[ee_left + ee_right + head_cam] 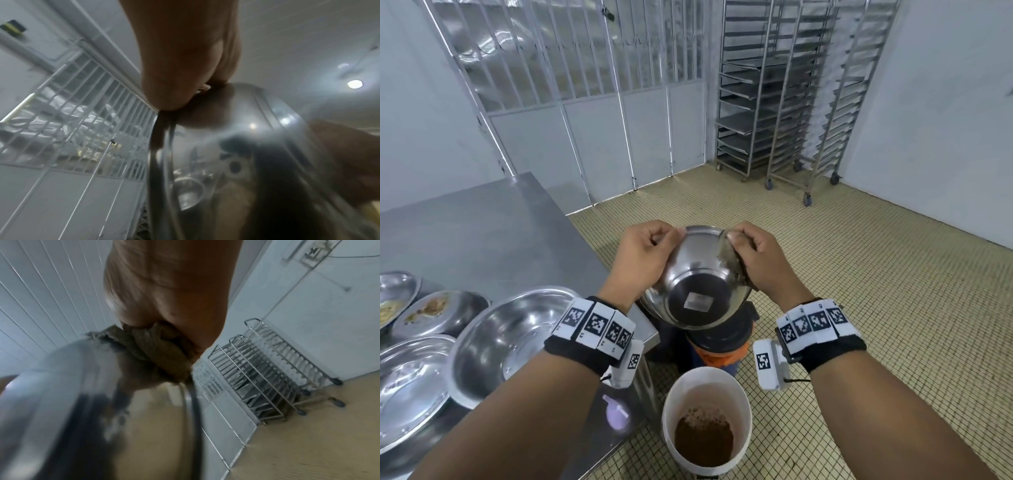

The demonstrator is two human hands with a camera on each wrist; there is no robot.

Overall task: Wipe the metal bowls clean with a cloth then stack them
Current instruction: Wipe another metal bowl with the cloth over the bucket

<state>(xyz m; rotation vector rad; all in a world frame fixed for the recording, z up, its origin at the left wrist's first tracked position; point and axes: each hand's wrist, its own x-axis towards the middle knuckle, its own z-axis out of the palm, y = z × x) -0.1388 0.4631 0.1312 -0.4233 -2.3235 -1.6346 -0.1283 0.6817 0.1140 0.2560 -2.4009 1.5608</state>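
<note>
A metal bowl is held in the air with its base and a white label turned toward me, its opening facing away. My left hand grips its left rim, fingers curled over the edge. My right hand holds a crumpled brownish cloth against the bowl's right side. In the right wrist view the cloth is bunched under the fingers on the bowl wall. The bowl's inside is hidden.
A steel table at left carries a large clean bowl, another bowl and two soiled dishes. Below the hands stand a white bucket with brown residue and a dark bin. Wheeled tray racks line the far wall.
</note>
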